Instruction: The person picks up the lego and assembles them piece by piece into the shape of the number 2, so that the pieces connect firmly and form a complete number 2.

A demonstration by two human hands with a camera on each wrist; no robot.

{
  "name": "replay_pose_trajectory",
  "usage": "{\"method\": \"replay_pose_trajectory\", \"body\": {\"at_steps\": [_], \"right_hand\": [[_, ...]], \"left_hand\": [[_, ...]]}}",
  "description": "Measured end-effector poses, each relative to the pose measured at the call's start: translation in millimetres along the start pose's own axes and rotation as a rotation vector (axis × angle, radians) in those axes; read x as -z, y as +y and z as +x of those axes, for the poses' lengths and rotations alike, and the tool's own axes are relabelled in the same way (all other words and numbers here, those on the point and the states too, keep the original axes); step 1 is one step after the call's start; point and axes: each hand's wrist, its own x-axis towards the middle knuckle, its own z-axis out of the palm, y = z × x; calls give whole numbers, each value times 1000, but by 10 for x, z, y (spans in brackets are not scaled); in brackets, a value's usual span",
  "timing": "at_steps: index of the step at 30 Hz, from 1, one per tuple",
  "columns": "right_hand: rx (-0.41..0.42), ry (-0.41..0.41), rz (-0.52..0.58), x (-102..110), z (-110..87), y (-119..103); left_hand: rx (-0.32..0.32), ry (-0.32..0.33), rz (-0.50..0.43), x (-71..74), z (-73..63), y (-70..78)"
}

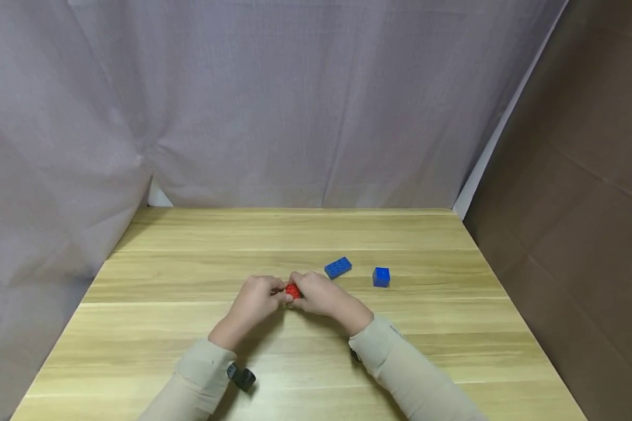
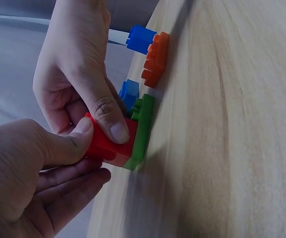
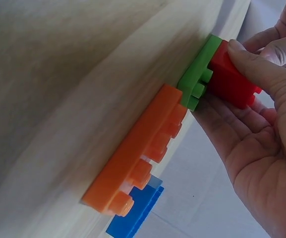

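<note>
Below head-view centre, pinches red toy brick [image 2: 104, 147] with left hand [image 1: 258, 297] and right hand [image 1: 320, 293], seemingly steadying it against green brick [image 2: 143, 130].

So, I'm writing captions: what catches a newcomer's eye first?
Probably the red block atop the green block, between left hand and right hand. Then the orange block nearby, in both wrist views, and the blue brick and blue cube, right of the red in the head view.
</note>
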Motion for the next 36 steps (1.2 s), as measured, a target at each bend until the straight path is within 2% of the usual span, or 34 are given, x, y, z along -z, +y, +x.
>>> {"method": "replay_pose_trajectory", "body": {"at_steps": [12, 22, 31, 36], "right_hand": [[-5, -17, 15, -93, -88, 5], [-8, 0, 28, -105, -108, 46], [-41, -3, 60, -138, -129, 45], [-20, 26, 63, -156, -147, 57]], "left_hand": [[-8, -21, -26, -104, -90, -22], [-50, -12, -9, -124, -62, -7], [-42, -16, 8, -136, -54, -27], [-28, -28, 6, -128, -51, -16]]}}
